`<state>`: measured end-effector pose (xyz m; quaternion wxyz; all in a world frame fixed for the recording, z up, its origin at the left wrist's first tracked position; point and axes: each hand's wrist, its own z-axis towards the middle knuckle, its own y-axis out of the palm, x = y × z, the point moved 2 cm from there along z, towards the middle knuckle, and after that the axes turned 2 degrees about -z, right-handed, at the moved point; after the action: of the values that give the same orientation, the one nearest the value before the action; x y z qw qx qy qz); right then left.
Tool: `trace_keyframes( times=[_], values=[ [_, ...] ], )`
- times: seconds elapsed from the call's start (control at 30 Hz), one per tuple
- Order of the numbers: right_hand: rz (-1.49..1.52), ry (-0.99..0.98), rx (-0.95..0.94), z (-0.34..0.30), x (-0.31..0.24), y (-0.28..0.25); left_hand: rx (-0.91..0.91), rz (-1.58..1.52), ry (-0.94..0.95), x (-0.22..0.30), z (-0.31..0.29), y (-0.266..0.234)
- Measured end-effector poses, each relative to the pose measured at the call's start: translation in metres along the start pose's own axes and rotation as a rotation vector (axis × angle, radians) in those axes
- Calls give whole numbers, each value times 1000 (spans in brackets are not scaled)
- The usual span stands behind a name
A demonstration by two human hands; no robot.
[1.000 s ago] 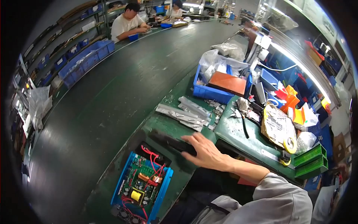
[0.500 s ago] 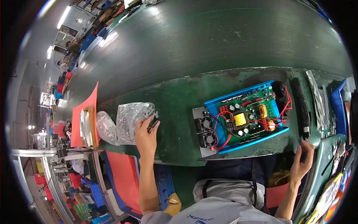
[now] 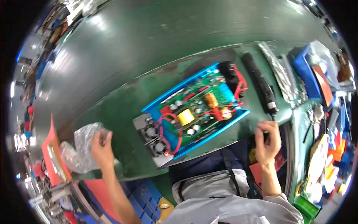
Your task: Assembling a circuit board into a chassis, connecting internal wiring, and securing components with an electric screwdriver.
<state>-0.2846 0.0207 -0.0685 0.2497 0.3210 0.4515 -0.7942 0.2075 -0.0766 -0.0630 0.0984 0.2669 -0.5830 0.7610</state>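
Left hand (image 3: 100,147)'s fingertips behind plastic bag (image 3: 80,149)

Green workbench (image 3: 123,108), dark conveyor belt (image 3: 167,33)

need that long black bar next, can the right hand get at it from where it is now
Probably yes. The right hand sits at the bench edge just below the near end of the black bar, which lies uncovered on the green mat, with nothing between them.

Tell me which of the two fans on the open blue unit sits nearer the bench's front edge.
The lower fan, at the unit's corner; the other fan sits above it.
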Motion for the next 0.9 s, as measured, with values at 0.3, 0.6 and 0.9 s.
trace_keyframes(
  times=[0.3,0.6,0.9],
  values=[
    [20,-39,-6,-8,1,5,22,0,-109,19,-5,2],
    [424,-365,-252,-1,-60,52,-579,-649,196,193,-113,17],
    [361,-525,-331,-8,-62,53,-797,-909,-38,201,-150,34]
  ],
)
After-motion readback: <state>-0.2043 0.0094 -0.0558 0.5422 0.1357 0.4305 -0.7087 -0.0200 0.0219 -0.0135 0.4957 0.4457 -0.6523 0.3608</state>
